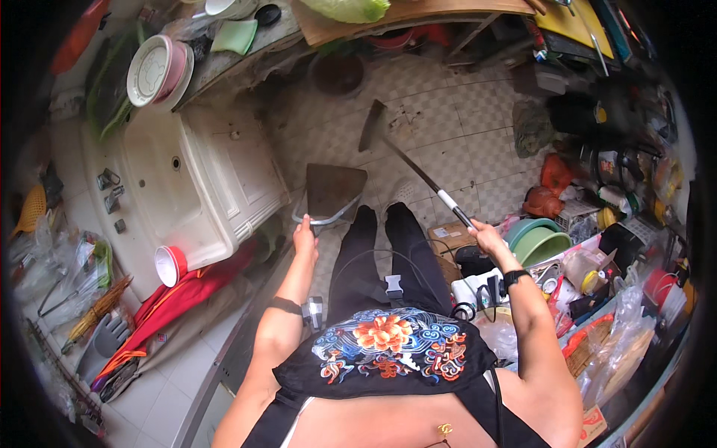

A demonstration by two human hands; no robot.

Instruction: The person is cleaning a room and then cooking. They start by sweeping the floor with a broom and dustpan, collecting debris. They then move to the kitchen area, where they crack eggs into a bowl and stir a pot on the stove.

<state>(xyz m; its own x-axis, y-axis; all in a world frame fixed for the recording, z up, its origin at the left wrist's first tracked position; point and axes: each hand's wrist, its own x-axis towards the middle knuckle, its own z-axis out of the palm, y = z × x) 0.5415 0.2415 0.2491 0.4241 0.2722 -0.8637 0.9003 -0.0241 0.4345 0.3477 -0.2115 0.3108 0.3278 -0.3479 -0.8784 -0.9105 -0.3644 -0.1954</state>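
Note:
My left hand (305, 234) is closed round the metal handle of a dustpan (335, 188). The pan's flat brown scoop hangs low in front of my legs, just right of the sink cabinet. In my right hand (488, 237) is the white and black pole of a broom (419, 170), fingers wrapped about its end. The pole slants away to the left, and the broom's dark head (371, 125) rests on the tiled floor (441, 127), beyond the pan and apart from it. Small dark bits of debris (404, 118) lie right of the broom head.
A white sink (166, 170) with a cabinet stands at left, a red cup (170, 266) on its near edge. Green basins (541, 246), boxes and bags crowd the right side. A wooden table (418, 11) spans the far side; a dark round tub (337, 73) sits beneath it.

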